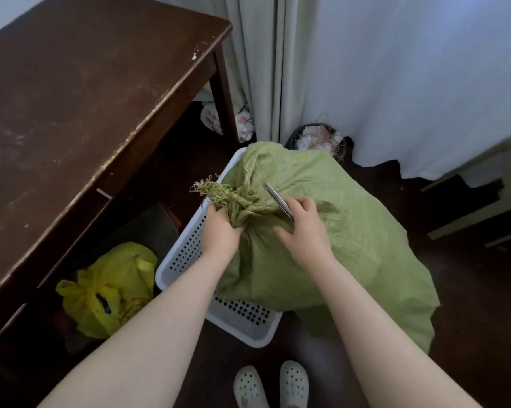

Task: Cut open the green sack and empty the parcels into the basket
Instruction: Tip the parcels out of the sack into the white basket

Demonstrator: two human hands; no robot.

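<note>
A bulging green woven sack (331, 231) lies across a white perforated plastic basket (186, 254) on the dark floor. Its tied, frayed neck (219, 192) points left over the basket's rim. My left hand (219, 231) grips the bunched neck just below the fraying. My right hand (304, 228) holds a pair of scissors (278, 200), the metal blades lying flat against the sack close to the knot and pointing up-left. No parcels show; the sack hides them and most of the basket's inside.
A dark brown wooden table (80, 113) stands at the left, with a yellow plastic bag (110, 287) under it. Pale curtains (366, 69) hang behind. A small black bin (319, 138) with rubbish sits behind the sack. My feet in white clogs (272, 384) stand below.
</note>
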